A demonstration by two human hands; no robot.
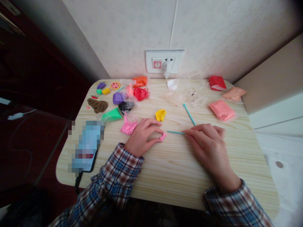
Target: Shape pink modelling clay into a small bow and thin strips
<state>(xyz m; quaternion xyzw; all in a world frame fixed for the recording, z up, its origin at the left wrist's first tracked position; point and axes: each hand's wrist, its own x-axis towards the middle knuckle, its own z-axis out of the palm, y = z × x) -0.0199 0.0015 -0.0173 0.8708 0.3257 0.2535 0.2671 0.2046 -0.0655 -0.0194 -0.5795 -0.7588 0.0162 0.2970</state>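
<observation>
Between the fingertips of my left hand (145,137) is a small piece of pink clay (163,136), pinched near the tabletop. My right hand (209,146) is closed on a thin blue modelling tool (176,132), whose tip points left and stops just short of the pink piece. A second blue modelling tool (188,113) lies on the table beyond my right fingers. A lump of yellow clay (160,115) sits behind my left fingertips. To the left of that hand is a bag of pink clay (128,126).
Bags of green (112,114), black (126,106), purple (118,98) and red clay (141,94) lie left of centre. A brown coiled clay shape (97,105) and a blurred phone (87,146) are at the left. Clear wrappers (184,94) and a coral clay packet (222,110) lie at the back right.
</observation>
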